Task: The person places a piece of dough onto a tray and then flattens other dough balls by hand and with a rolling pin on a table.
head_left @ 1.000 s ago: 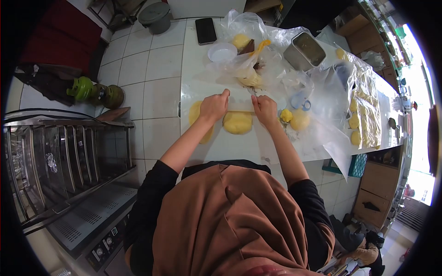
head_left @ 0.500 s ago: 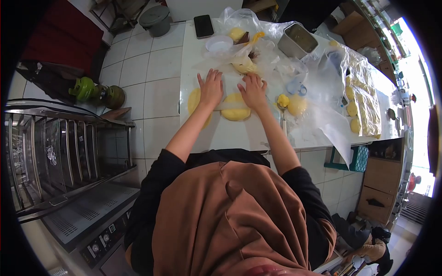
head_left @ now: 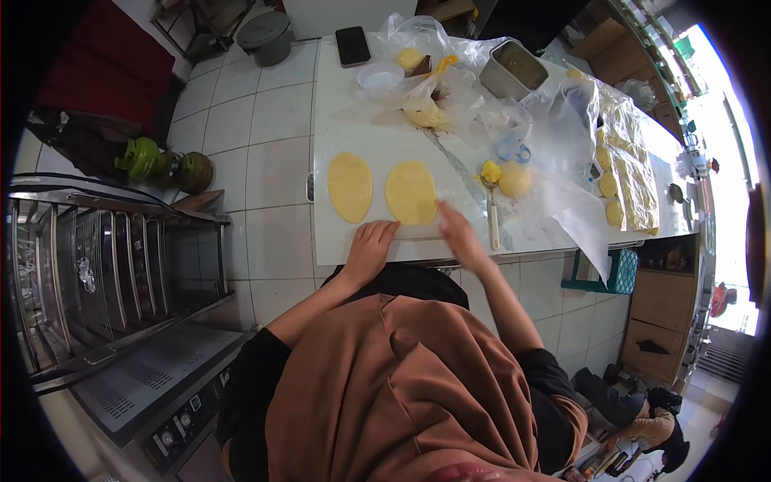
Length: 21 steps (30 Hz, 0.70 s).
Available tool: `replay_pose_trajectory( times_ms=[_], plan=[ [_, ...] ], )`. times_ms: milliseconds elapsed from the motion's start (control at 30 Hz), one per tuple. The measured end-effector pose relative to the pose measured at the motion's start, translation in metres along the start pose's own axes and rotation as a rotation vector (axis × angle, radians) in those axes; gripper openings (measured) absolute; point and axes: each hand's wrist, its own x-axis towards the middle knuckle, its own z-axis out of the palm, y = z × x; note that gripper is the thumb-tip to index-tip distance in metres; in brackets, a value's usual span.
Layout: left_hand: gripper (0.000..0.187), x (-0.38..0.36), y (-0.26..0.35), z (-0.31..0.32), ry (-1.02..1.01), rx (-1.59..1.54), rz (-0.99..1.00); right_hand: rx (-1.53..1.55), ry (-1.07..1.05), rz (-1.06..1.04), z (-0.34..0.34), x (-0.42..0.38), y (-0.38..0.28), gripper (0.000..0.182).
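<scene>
Two flat yellow ovals of dough lie side by side on the white table: a left dough oval (head_left: pixel 350 188) and a right dough oval (head_left: pixel 410 191). My left hand (head_left: pixel 374 244) is at the near edge of the right oval, fingers drawn together with the tips on its rim. My right hand (head_left: pixel 458 234), slightly blurred, has its fingertips pinched at that oval's right edge. Between my hands, near the table's front, is a pale rolling pin (head_left: pixel 419 234), hard to make out against the white top.
A spoon (head_left: pixel 494 217) with yellow paste lies right of my hands, beside a dough ball (head_left: pixel 515 180). Farther back are a phone (head_left: pixel 352 46), plastic bags, a metal container (head_left: pixel 514 71) and a plastic-covered tray (head_left: pixel 630 161) of dough. A metal rack (head_left: pixel 120 265) stands left; another person (head_left: pixel 650 426) is lower right.
My hands have drawn back toward me from the rolling pin, which now lies nearer the table's front edge. Both dough ovals are uncovered, and my fingers are on the right one's edges.
</scene>
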Motion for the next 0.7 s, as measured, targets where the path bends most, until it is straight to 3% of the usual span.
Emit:
replay_pose_trajectory(
  times_ms=[33,100,133,167,200,233,267,300,333,367,433,533,633,700],
  plan=[
    [0.042,-0.003,0.001,-0.004,0.029,-0.007,0.025,0.171,0.038,0.049,-0.007,0.015,0.006,0.057],
    [0.042,-0.006,0.006,-0.012,0.084,-0.030,0.089,0.092,0.162,-0.097,-0.019,0.052,-0.001,0.056],
    [0.056,-0.011,0.004,-0.013,0.039,-0.029,0.127,0.128,0.159,-0.083,-0.006,0.070,0.004,0.056],
    [0.055,-0.016,0.006,-0.013,0.024,-0.023,0.128,0.183,0.073,-0.051,0.002,0.083,0.003,0.058],
    [0.054,-0.020,0.006,-0.012,0.005,-0.025,0.157,0.048,0.087,-0.101,0.032,0.099,0.026,0.060],
    [0.047,-0.029,0.003,-0.005,0.013,0.038,0.151,-0.195,-0.083,-0.110,0.039,0.110,0.023,0.062],
    [0.039,-0.032,-0.001,-0.002,0.063,0.057,0.173,-0.292,-0.013,-0.233,0.047,0.116,0.023,0.064],
    [0.035,-0.037,-0.006,-0.003,0.092,0.071,0.165,-0.378,-0.096,-0.094,0.039,0.120,0.003,0.067],
    [0.035,-0.041,-0.010,-0.007,0.092,0.066,0.151,-0.458,-0.085,-0.195,0.057,0.135,0.027,0.062],
    [0.035,-0.046,-0.016,-0.009,0.119,0.039,0.139,-0.384,-0.209,-0.042,0.049,0.139,0.022,0.045],
    [0.035,-0.053,-0.023,-0.018,0.173,0.016,0.084,-0.231,-0.285,0.011,0.028,0.133,0.004,0.024],
    [0.033,-0.059,-0.026,-0.037,0.259,0.001,-0.038,-0.345,0.038,-0.438,0.014,0.118,-0.004,0.013],
    [0.032,-0.058,-0.027,-0.058,0.352,-0.044,-0.178,-0.251,-0.270,-0.311,0.000,0.118,-0.016,0.013],
    [0.032,-0.053,-0.031,-0.068,0.433,-0.064,-0.252,-0.194,-0.310,-0.297,-0.017,0.110,-0.030,0.016]
  ],
)
